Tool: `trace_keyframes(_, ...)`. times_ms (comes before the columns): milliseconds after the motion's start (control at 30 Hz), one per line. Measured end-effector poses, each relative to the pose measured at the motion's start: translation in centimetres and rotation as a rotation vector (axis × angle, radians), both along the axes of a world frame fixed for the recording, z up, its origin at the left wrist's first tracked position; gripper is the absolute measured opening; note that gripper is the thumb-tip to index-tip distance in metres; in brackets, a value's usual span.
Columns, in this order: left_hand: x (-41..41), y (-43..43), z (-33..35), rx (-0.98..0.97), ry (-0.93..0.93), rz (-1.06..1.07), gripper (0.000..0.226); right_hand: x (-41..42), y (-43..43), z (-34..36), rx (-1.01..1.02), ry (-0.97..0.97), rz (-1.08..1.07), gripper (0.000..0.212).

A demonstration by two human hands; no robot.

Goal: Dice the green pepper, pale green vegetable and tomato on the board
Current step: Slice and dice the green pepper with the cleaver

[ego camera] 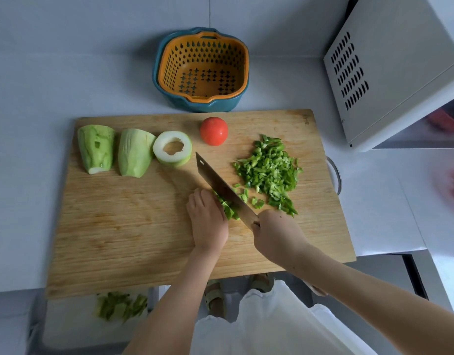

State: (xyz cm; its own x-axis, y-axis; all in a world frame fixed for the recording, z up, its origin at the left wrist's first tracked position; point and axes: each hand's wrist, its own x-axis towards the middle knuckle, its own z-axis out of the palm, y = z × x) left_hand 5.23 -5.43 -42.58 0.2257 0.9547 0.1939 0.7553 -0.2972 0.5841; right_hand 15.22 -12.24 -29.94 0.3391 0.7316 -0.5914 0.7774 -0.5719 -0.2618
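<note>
Our left hand [208, 221] curled its fingers over a small bunch of green pepper [229, 211] strips, pinning them to the board [118, 226]. Our right hand [274, 234] gripped the handle of a broad knife [223, 188], whose blade slanted away from us, just beside the left fingers. To the right of the blade lay a heap of diced pepper [269, 170]. Farther back stood a whole tomato [213, 131]. The pale green vegetable [135, 152] sat at the far left in three peeled pieces, one of them a hollow ring.

The wooden board rested on a pale grey table [28, 124] that met a plain pale wall [92, 19]. Behind the board an orange colander [202, 65] nested in a teal bowl [170, 99]. At the far right stood a white appliance [389, 73] with vent slots in its side. Below the table's near edge we saw green peelings [121, 306], blurred.

A small mark [307, 119] near the board's far right corner was too small for us to read.
</note>
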Motion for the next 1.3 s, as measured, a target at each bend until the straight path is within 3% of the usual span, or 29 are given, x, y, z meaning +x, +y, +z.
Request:
trace_keyframes(300,0.2,-0.3,0.4,-0.005,0.053,0.020,0.004,-0.1,1.9,-1.8,0.064,0.103,-0.108,0.034)
trace_keyframes(467,0.1,-0.1,-0.5,0.046,0.156,0.018,0.021,0.1,-0.5,0.0,0.078,0.060,-0.058,0.037)
trace_keyframes(600,0.0,0.0,-1.0,0.034,0.237,0.000,0.021,-0.3,-0.8,0.2,0.016,0.004,-0.003,0.035)
trace_keyframes(733,0.1,0.0,-0.5,0.026,0.156,0.014,0.022,-0.8,0.0,-0.2,-0.029,0.003,-0.012,0.032)
trace_keyframes(933,0.2,-0.1,0.5,0.004,0.064,0.039,0.006,-0.9,1.4,-1.7,0.037,0.100,-0.106,0.029)
trace_keyframes(1100,-0.4,0.0,0.7,-0.008,-0.082,0.049,0.024,-0.1,-0.4,-0.5,0.100,0.108,-0.099,0.036)
trace_keyframes(1300,-1.6,-0.7,0.0,0.026,-0.014,0.007,0.018,-0.6,-1.1,0.0,0.023,0.007,0.016,0.035)
